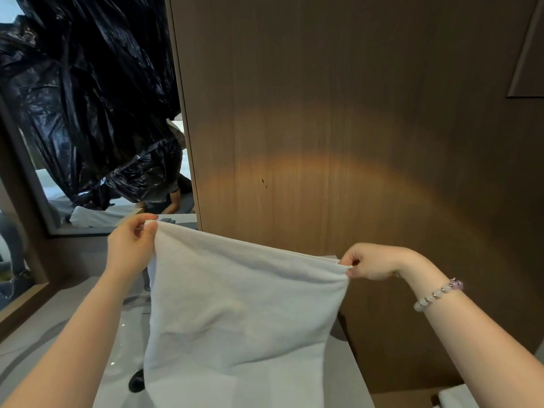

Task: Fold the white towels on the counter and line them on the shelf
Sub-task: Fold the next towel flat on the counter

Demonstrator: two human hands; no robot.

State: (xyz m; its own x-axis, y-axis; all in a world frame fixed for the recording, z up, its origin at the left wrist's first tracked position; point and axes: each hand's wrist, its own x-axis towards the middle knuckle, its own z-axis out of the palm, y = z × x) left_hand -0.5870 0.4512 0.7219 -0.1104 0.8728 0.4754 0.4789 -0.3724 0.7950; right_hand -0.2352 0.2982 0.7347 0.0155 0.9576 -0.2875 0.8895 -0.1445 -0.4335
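White terry hangs in front of you: the towel (241, 304) is stretched by its top edge between your two hands, its length dropping toward the counter (53, 334). Your left hand (132, 245) pinches the higher, farther corner; your right hand (371, 262) pinches the nearer one, in front of the wood panel (338, 128).

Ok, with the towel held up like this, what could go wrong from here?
1. The left hand and right hand only pinch the top corners of the white towel; one corner could slip.
2. The left corner sits higher, so the fold may come out skewed.
3. The towel hangs over the sink basin and might get damp.
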